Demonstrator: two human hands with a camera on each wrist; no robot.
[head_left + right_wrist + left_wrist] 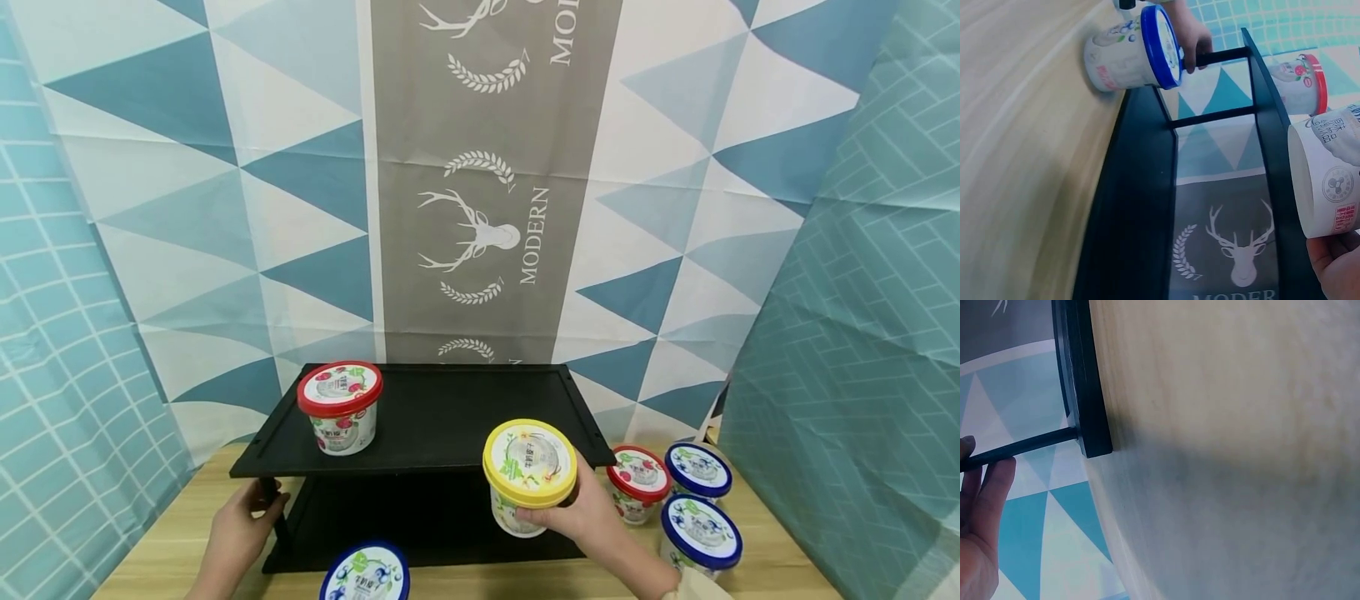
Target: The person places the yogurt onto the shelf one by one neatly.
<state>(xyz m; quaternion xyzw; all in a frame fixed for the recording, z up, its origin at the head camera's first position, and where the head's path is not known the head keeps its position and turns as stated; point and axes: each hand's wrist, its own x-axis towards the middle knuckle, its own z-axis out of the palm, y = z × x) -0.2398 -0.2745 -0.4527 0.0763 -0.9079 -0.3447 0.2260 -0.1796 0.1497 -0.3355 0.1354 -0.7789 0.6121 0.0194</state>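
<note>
The left hand [238, 529] grips the black shelf [442, 408] by its post [1038, 443], probably for steadiness; the right hand [579, 515] clasps the yellow-lidded tub [529, 467] upright near the top front edge [405, 471], contact unclear.

Left hand [242, 521]: positioned at 8 o'clock in my head view. My left forearm [212, 575] runs up toward 1 o'clock; thumb and fingers are bent toward each other in a grip. Right hand [581, 518]: positioned at 5 o'clock, well apart from the left. My right forearm [641, 567] points toward 10 o'clock, pale sleeve [701, 587] ending short of the wrist. My right thumb [542, 518] points toward 9 o'clock; the opposing fingers, curled, are partly hidden.
</note>
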